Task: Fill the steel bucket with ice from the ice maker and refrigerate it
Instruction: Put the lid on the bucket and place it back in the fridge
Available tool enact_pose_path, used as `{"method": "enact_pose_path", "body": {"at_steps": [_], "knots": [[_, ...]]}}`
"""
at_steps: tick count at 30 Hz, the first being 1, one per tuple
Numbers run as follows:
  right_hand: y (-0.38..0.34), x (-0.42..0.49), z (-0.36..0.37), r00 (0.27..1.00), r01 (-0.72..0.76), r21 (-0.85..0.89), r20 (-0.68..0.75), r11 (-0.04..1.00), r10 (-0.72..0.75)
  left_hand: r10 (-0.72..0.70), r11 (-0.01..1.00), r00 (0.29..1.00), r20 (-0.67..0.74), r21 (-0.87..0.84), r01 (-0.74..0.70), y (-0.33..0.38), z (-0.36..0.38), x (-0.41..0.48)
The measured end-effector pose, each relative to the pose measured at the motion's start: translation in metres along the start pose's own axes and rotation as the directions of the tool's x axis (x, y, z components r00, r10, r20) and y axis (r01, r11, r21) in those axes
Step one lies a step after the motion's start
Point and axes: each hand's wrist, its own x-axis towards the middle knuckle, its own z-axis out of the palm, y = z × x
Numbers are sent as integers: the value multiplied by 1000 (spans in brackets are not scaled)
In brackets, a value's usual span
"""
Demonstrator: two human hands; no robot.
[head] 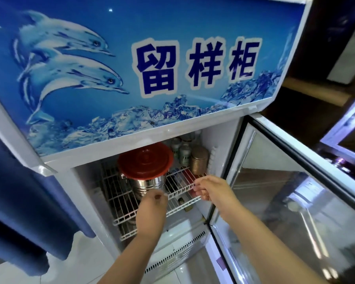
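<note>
Steel bucket (150, 184) stands upright, red lid (146, 160) up; fingers of left hand (152, 203) and right hand (210, 189) released

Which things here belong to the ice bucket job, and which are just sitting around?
Part of the job: steel bucket, red lid, wire shelf, glass door, left hand, right hand.
Just sitting there: gold canister, cans, blue cloth.

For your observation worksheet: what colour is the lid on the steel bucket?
The lid is red; head view shows it best.
</note>
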Motion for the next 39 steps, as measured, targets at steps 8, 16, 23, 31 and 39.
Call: {"method": "enact_pose_path", "body": {"at_steps": [8,16,23,31,39], "knots": [[-1,-71,-51,981,156,67,-123,985,-147,80,989,987,140,-131,-61,48,15,-49],[-10,-156,-120,848,392,-242,-280,888,-451,264,942,935,237,-272,-197,119,51,-116],[0,-228,-207,626,244,-609,-496,755,-602,444,887,824,352,-306,-346,181,84,-204],[31,-274,-260,720,-152,-778,-509,609,-471,458,878,801,384,-338,-340,185,96,-279],[35,-296,-252,796,-116,-865,-375,488,-476,423,888,834,355,-346,-303,172,93,-313]]}}
